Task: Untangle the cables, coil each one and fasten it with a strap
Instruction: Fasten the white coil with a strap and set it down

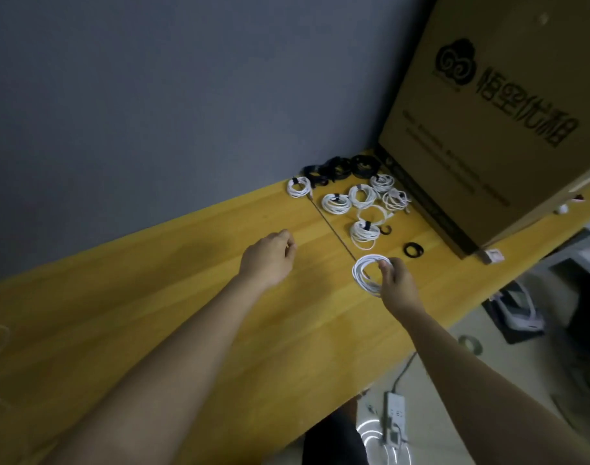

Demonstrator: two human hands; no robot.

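The right hand holds a white coil just above the table. Its fingers and thumb curl round one side of the loops, so the coil keeps its round shape. This coil has no strap on it yet. So the step in hand looks like fastening: the cable is wound, and it needs a strap.

The left hand hangs over the bare wood, well apart from the coil. Its fingers are loosely curled. It seems to hold nothing, but the fingertips are too small to be sure.

A black strap lies curled on the table near the coil, on the side of the big box. Another small one lies farther back. Behind them sit the done coils, white and black, each with a dark band.

Next, a hand should probably pick up the near strap, wrap it round the loops and close it. The right hand must hold tight, or the loops could spring apart.
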